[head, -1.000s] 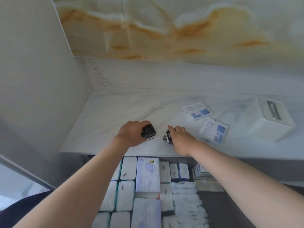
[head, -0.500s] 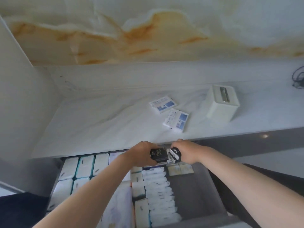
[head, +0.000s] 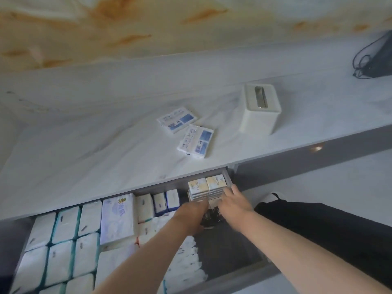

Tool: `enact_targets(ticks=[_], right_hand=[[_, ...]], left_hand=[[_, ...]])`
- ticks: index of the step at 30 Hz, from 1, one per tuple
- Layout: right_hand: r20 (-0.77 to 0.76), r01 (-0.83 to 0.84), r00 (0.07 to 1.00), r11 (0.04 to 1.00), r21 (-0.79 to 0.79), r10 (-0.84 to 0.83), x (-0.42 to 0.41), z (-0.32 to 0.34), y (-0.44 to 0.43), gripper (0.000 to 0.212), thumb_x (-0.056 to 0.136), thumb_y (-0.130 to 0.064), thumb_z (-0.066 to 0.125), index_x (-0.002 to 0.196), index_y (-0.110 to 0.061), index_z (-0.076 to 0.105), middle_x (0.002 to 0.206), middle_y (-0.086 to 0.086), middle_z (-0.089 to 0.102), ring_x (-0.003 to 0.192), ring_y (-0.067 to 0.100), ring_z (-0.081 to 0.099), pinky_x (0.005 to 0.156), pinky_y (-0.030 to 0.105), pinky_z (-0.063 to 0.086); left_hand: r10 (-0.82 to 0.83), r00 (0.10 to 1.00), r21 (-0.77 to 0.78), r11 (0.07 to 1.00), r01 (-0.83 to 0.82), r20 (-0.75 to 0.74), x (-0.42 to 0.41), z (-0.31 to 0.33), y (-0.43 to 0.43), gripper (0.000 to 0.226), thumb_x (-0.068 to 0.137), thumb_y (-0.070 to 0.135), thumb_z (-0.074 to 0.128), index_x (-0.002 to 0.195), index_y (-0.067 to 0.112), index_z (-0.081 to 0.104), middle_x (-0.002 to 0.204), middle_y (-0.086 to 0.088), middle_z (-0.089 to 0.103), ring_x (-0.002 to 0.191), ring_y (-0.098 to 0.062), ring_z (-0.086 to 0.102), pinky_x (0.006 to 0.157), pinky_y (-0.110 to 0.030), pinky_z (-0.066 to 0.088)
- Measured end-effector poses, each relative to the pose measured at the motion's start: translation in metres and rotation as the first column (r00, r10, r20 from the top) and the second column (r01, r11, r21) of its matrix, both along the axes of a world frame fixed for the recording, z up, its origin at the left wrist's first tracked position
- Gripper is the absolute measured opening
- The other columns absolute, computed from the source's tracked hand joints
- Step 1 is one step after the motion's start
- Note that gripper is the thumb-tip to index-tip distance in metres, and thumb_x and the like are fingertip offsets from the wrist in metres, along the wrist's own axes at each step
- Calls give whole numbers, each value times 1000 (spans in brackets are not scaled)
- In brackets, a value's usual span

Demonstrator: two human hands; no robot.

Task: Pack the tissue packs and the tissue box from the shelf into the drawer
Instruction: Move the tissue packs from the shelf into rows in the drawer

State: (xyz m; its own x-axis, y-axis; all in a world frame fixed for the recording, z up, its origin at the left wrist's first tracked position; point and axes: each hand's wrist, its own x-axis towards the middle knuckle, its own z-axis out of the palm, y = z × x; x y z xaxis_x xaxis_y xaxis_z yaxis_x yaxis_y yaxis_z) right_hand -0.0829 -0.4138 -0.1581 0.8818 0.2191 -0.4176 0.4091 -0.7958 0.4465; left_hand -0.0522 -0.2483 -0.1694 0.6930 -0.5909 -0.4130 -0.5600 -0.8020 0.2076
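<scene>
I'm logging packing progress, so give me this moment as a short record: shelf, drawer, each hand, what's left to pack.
Shelf: white marble shelf bears two blue-and-white plastic tissue packs, close together, and an upright white rectangular tissue box.
Drawer: open grey drawer; rows of white wrapped packs on the left, stacked yellow-and-white packs at the back right.
Left hand: holds small black packs inside the drawer.
Right hand: at the black packs; grip hidden.
Left to pack: both blue-and-white packs and the box.

Two tissue packs [head: 185,132] lie on the shelf [head: 84,158], left of the tissue box [head: 259,110], above the drawer [head: 229,249].
</scene>
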Motion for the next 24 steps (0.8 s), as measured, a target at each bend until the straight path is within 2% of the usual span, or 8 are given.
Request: enact_targets(ticks=[2,4,8,12,15,18,21,24], right_hand=[[-8,-38,999,998,-49,38,-3,-15,1,40,89,-26,64,125,-10,59,123,8,57,124,32,38,111,46,21],[-12,-70,998,995,-69,70,-4,-24,1,37,93,-24,56,126,-6,55,119,9,58,117,32,44,107,44,27],[25,-61,998,998,-23,61,-5,-29,3,35,93,-18,52,124,-4,45,109,10,61,107,30,51,102,43,32],[39,-31,999,999,-13,31,0,-33,9,41,86,-18,61,120,-5,42,105,12,60,102,31,52,100,45,34],[44,-6,999,997,-71,9,6,-34,14,32,86,-16,59,115,-6,49,107,14,57,101,31,51,96,44,37],[60,-23,998,982,-188,35,9,-33,16,29,88,-8,47,116,-3,53,108,17,53,101,31,49,90,40,40],[58,-45,996,967,-249,62,11,-33,17,26,91,-8,43,112,-6,59,109,17,55,101,30,49,90,39,39],[30,-62,997,954,-292,74,13,-33,21,22,93,-10,45,108,-11,61,106,16,60,100,30,51,91,41,38]], left_hand=[[-42,997,73,997,38,59,3,-7,-5,29,84,18,67,110,15,55,109,-9,65,98,-29,62,83,-37,48],[-24,995,105,994,14,95,6,-14,-10,23,85,13,65,107,15,59,108,-9,66,97,-29,63,85,-37,49],[24,989,149,988,-46,144,12,-27,-17,27,86,6,62,112,13,59,112,-11,66,101,-29,63,86,-37,51],[-23,977,270,962,-36,210,14,-33,-18,36,86,4,61,120,14,55,115,-9,65,105,-26,62,91,-35,43],[-50,976,362,932,-31,212,14,-29,-19,26,87,12,62,112,19,60,107,-4,68,98,-22,62,85,-34,40],[-75,977,398,917,-12,202,15,-28,-18,17,91,31,59,105,21,63,98,-2,68,90,-20,61,79,-34,36],[-72,974,395,919,-19,213,13,-28,-14,32,94,48,50,104,20,63,97,-4,66,92,-22,58,84,-37,36],[-55,968,348,937,-35,245,13,-22,-10,35,95,45,44,106,19,64,103,-6,65,98,-23,57,90,-39,35]])
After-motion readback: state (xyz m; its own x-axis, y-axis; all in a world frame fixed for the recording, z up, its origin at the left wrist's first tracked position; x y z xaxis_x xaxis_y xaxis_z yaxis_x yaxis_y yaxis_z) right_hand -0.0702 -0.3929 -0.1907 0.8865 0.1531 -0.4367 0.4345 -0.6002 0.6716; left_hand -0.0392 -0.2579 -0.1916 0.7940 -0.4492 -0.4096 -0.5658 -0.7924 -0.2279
